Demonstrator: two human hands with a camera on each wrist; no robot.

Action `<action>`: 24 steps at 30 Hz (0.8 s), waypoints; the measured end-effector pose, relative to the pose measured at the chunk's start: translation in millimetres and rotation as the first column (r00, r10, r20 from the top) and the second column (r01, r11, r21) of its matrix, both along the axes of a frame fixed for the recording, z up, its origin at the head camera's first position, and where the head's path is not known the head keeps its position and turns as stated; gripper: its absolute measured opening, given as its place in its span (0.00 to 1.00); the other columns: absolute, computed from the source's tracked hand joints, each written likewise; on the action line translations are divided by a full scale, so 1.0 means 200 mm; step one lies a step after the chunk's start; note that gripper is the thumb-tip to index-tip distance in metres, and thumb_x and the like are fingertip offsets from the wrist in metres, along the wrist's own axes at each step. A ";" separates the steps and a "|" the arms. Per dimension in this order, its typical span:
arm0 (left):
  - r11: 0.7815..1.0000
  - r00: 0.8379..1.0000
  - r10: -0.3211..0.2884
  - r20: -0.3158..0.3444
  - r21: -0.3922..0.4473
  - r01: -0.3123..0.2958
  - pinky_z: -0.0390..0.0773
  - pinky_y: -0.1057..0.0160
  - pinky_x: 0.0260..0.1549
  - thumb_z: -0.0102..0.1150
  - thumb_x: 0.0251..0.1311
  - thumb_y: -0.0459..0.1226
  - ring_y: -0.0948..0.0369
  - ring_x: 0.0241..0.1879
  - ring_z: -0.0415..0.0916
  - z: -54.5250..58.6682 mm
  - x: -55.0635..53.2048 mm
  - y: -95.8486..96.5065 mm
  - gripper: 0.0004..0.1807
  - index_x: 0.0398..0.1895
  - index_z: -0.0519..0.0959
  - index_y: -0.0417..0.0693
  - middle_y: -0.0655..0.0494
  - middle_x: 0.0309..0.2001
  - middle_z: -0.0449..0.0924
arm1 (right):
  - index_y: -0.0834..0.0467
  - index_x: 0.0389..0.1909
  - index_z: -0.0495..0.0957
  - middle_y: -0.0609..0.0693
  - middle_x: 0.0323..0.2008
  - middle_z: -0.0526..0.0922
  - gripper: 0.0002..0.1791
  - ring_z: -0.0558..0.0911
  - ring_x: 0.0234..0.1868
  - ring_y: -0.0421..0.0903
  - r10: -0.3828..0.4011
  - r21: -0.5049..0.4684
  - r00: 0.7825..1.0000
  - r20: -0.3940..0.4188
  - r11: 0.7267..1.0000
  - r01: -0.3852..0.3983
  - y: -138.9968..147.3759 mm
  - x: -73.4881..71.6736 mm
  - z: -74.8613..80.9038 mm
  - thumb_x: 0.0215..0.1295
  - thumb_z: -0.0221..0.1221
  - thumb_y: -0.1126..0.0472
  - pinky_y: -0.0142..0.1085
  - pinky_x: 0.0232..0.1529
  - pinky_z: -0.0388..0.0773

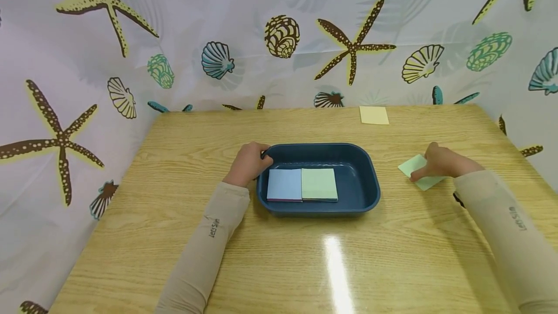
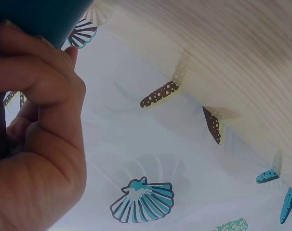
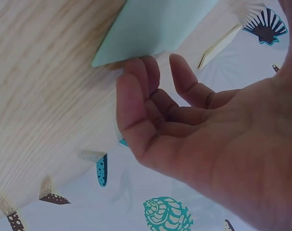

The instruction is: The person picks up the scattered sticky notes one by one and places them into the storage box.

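A dark blue plastic tray (image 1: 357, 185) stands on the wooden table, and my left hand (image 1: 247, 161) grips its left rim. In the left wrist view, that hand's curled fingers (image 2: 49, 79) lie against the tray wall (image 2: 49, 19). Inside the tray, a blue sticky note pad (image 1: 284, 184) and a pale green pad (image 1: 319, 184) lie side by side on the left. Right of the tray, my right hand (image 1: 442, 161) holds another light green sticky note pad (image 1: 411, 164) by its edges. From the right wrist, bent fingertips (image 3: 136, 72) show right at this pad's edge (image 3: 151, 29).
A pale yellow sticky note pad (image 1: 374, 115) lies at the table's back edge, right of centre. White cloth (image 1: 244, 8) printed with shells and starfish hangs behind and along the sides of the wooden table (image 1: 279, 265).
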State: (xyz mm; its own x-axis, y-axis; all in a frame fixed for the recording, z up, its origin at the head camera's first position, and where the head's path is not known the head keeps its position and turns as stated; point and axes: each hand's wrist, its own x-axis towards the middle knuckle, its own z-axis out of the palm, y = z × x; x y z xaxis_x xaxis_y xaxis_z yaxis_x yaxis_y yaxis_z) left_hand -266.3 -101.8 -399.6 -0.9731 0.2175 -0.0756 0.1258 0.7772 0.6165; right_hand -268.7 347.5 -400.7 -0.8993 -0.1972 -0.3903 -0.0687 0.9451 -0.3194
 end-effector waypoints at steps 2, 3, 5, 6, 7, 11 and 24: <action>1.000 1.000 -0.001 -0.002 0.000 0.001 0.67 0.69 0.14 0.51 0.60 0.29 0.63 0.11 0.63 0.00 0.00 0.00 0.23 0.60 0.75 0.38 0.45 0.37 0.78 | 0.84 0.48 0.55 0.75 0.42 0.68 0.48 0.73 0.34 0.56 0.000 -0.011 1.000 -0.004 1.000 0.000 -0.01 0.00 -0.01 0.50 0.68 0.47 0.44 0.37 0.74; 1.000 1.000 -0.001 -0.002 0.000 0.001 0.67 0.69 0.14 0.51 0.60 0.29 0.63 0.12 0.63 0.00 0.00 0.00 0.23 0.60 0.75 0.38 0.45 0.37 0.78 | 0.84 0.48 0.56 0.75 0.42 0.68 0.48 0.73 0.34 0.56 0.002 -0.015 1.000 -0.004 1.000 -0.002 -0.01 0.00 -0.01 0.50 0.68 0.47 0.44 0.37 0.74; 1.000 1.000 0.000 -0.001 -0.001 0.000 0.67 0.69 0.14 0.51 0.60 0.29 0.63 0.12 0.63 0.00 0.00 0.00 0.23 0.60 0.75 0.38 0.45 0.37 0.78 | 0.85 0.49 0.56 0.75 0.43 0.67 0.49 0.72 0.36 0.57 -0.003 -0.020 1.000 -0.003 1.000 0.002 -0.01 0.00 -0.02 0.50 0.68 0.46 0.45 0.37 0.74; 1.000 1.000 0.000 -0.001 -0.003 0.000 0.68 0.69 0.14 0.51 0.60 0.29 0.63 0.12 0.64 0.00 0.00 0.00 0.23 0.60 0.75 0.38 0.45 0.36 0.78 | 0.85 0.50 0.56 0.76 0.43 0.67 0.50 0.72 0.37 0.58 -0.004 -0.016 1.000 -0.004 1.000 0.004 -0.02 0.00 -0.02 0.50 0.69 0.45 0.45 0.38 0.74; 1.000 1.000 0.003 0.000 -0.003 -0.003 0.68 0.69 0.14 0.51 0.60 0.29 0.63 0.12 0.64 0.00 0.00 0.00 0.23 0.61 0.75 0.38 0.45 0.37 0.79 | 0.85 0.50 0.57 0.76 0.44 0.66 0.51 0.71 0.38 0.59 -0.007 -0.010 1.000 -0.005 1.000 0.007 -0.02 0.00 -0.02 0.49 0.69 0.44 0.46 0.38 0.74; 1.000 1.000 0.011 0.000 -0.009 -0.011 0.69 0.69 0.14 0.51 0.60 0.29 0.63 0.12 0.65 0.00 0.00 0.00 0.24 0.61 0.74 0.38 0.45 0.40 0.79 | 0.85 0.52 0.58 0.79 0.45 0.64 0.53 0.68 0.42 0.64 -0.013 0.009 1.000 -0.013 1.000 0.013 -0.02 0.00 -0.01 0.48 0.70 0.43 0.52 0.41 0.72; 1.000 1.000 0.017 0.017 -0.003 -0.017 0.68 0.69 0.13 0.51 0.60 0.29 0.63 0.11 0.64 0.00 0.00 0.01 0.24 0.61 0.75 0.39 0.46 0.36 0.79 | 0.83 0.53 0.57 0.76 0.42 0.65 0.49 0.70 0.38 0.61 0.000 -0.011 0.997 -0.072 1.000 -0.001 -0.04 0.02 -0.01 0.50 0.68 0.47 0.49 0.38 0.73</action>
State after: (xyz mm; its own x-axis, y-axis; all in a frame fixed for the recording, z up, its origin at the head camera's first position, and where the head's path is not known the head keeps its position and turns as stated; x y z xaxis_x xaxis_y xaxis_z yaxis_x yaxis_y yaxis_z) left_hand -266.5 -100.7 -400.1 -0.9754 0.2002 -0.0924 0.1020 0.7811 0.6160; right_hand -263.9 339.3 -402.8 -0.9250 -0.2017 -0.3219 -0.0926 0.9415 -0.3241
